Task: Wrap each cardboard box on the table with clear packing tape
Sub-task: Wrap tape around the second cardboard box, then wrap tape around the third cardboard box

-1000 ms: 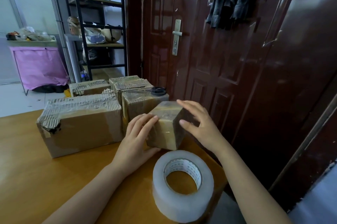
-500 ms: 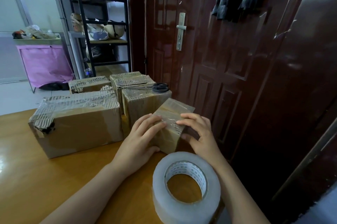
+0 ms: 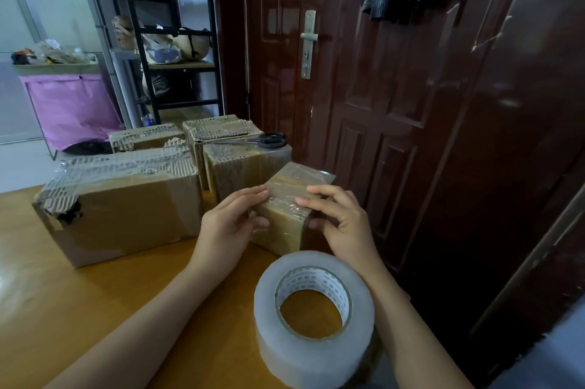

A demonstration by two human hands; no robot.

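Cardboard and clear tape fill the scene: a small box [image 3: 286, 214], already glossy with tape, sits tilted near the counter's [image 3: 79, 309] right edge, at about 12 o'clock from the roll of clear packing tape [image 3: 313, 315]. The person's left hand [image 3: 226, 227] grips the small box's left side, fingers [image 3: 250, 195] curled over its top and thumb pressed against its near face. The right hand [image 3: 343, 224] grips the opposite side, fingers laid over the top edge and thumb at the near corner.

The roll lies flat at the counter's near right corner, between the two forearms, apart from the small box.

At 9 o'clock from the small box stands a large box [image 3: 123, 205], its torn corrugated top covered in tape. At 12 o'clock, just behind the small box, is a medium box [image 3: 243, 170]; two more boxes [image 3: 218, 129] [image 3: 145, 136] stand farther back. Black-handled scissors [image 3: 269, 140] lie across the box tops at 12 o'clock.

A dark red door [image 3: 364, 87] rises at 1 o'clock, a black shelf rack [image 3: 171, 40] at 11 o'clock.
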